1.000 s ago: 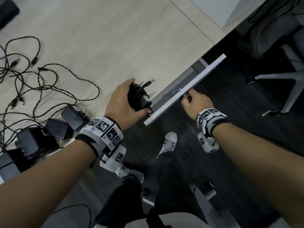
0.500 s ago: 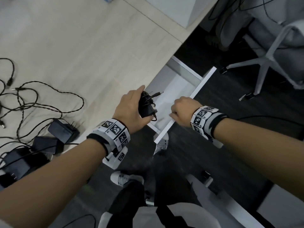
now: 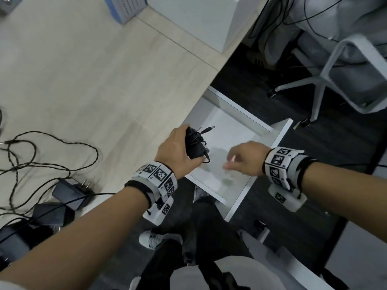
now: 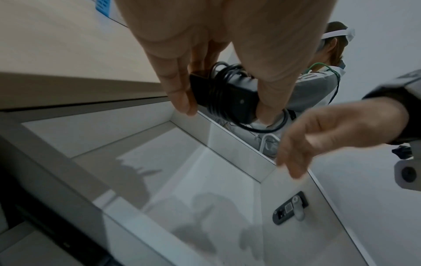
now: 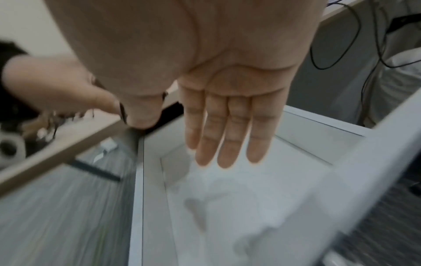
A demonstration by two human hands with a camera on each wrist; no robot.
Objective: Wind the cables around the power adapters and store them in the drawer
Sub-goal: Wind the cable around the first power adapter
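Observation:
My left hand (image 3: 178, 151) grips a black power adapter (image 3: 195, 144) with its cable wound around it, held above the left side of the open white drawer (image 3: 259, 124). The same adapter (image 4: 225, 95) shows pinched between thumb and fingers in the left wrist view, over the drawer's bare floor (image 4: 182, 180). My right hand (image 3: 244, 159) hovers over the drawer's middle with straight fingers (image 5: 227, 136), holding nothing. Other black adapters (image 3: 69, 192) with loose cables (image 3: 52, 143) lie on the wooden desk at the left.
The drawer front (image 3: 261, 172) juts out toward my legs. A white box (image 3: 199, 19) and a blue item (image 3: 123, 7) stand at the desk's far edge. A grey chair base (image 3: 320, 80) and hanging wires (image 3: 268, 28) are to the right. Another person (image 4: 318, 81) appears in the left wrist view.
The drawer has been pulled further out. My right hand has let go of its front and now hovers open over it. My left hand has carried the wound adapter over the drawer.

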